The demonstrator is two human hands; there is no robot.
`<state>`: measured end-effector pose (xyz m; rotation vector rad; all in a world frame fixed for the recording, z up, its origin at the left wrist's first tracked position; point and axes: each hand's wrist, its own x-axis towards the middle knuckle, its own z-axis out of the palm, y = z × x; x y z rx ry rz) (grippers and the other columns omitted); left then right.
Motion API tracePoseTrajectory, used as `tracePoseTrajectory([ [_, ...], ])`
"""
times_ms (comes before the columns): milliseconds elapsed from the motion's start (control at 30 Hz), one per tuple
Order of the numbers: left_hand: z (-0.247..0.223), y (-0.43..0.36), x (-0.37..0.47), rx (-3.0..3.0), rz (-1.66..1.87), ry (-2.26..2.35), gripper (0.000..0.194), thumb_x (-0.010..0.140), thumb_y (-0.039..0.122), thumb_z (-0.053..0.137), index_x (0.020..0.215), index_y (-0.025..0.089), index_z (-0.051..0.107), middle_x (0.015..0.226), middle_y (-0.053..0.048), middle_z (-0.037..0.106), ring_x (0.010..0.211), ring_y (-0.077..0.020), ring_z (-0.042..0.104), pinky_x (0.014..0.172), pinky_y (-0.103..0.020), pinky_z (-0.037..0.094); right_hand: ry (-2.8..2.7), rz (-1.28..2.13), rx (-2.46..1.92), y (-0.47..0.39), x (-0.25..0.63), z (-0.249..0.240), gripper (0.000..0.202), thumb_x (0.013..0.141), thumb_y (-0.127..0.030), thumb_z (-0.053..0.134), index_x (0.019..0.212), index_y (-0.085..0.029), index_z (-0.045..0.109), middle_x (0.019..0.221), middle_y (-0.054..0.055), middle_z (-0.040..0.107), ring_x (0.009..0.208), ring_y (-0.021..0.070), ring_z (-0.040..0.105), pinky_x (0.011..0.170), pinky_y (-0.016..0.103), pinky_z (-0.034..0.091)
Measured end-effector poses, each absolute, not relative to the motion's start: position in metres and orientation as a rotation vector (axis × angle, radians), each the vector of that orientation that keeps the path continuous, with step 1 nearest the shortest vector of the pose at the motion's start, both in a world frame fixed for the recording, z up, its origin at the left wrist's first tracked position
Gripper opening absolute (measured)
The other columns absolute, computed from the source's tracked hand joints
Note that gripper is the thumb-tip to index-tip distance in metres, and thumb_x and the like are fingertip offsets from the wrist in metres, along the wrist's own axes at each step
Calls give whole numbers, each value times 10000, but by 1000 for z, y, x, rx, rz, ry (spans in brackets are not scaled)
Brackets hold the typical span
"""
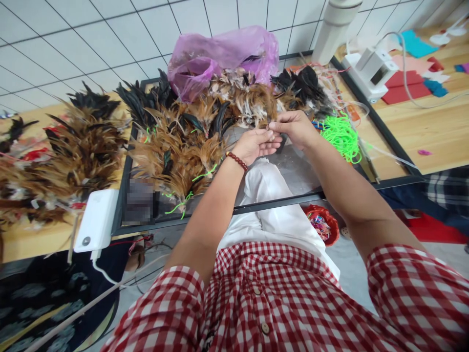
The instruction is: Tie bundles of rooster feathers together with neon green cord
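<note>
Over the middle of the black-framed tray (264,207), my two hands meet at the fingertips. My left hand (259,143), with a dark red bead bracelet on its wrist, has thumb and index finger pinched together and the other fingers loosely curled. Thumb and forefinger of my right hand (295,128) pinch at the same spot. A small brown feather (271,113) stands up from the joined fingertips; its lower end is hidden. Left of my hands lie bundles of brown and black feathers (200,146), some with green ties. Loose pale feathers (249,110) lie just beyond.
A pink plastic bag (227,54) rests at the tray's back. Bright green cord (340,138) is heaped on the right. A white power bank (95,220) with a cable sits at the left edge. More feather bundles (88,142) lie farther left. A power strip (366,78) stands back right.
</note>
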<state>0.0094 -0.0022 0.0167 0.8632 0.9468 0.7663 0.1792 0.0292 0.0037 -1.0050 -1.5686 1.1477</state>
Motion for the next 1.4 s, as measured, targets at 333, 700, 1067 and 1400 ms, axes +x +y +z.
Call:
tracePoseTrajectory([
  [333,11,3,12,737,1038,994,116,859,248,795,887,148,744,848,-54,782,860,-167,769,872,-322,623,-1956,418,-1007,27,176,-1,784,751,-617,842,1427,-298,606,1368,126,626,1152,311,625,980,485,557],
  [700,12,25,-2,531,1599,1048,121,872,304,798,931,204,765,656,29,695,634,-65,677,632,-152,520,-1984,168,-1398,43,197,-10,298,993,-414,591,1164,-235,757,1091,121,723,1001,287,659,935,476,527],
  [1067,16,19,3,687,1454,1283,121,880,348,776,908,231,756,662,37,704,640,-59,679,611,-141,510,-2327,-29,-1262,29,156,1,269,1022,-354,483,1070,-296,741,1358,61,689,1316,323,522,1111,550,355],
  [1400,2,18,13,936,1277,1324,94,826,225,783,763,182,728,644,-1,688,672,-119,691,590,-164,497,-2272,2,-1316,22,172,4,275,1009,-397,498,1099,-284,732,984,82,710,1155,334,573,1129,630,282],
])
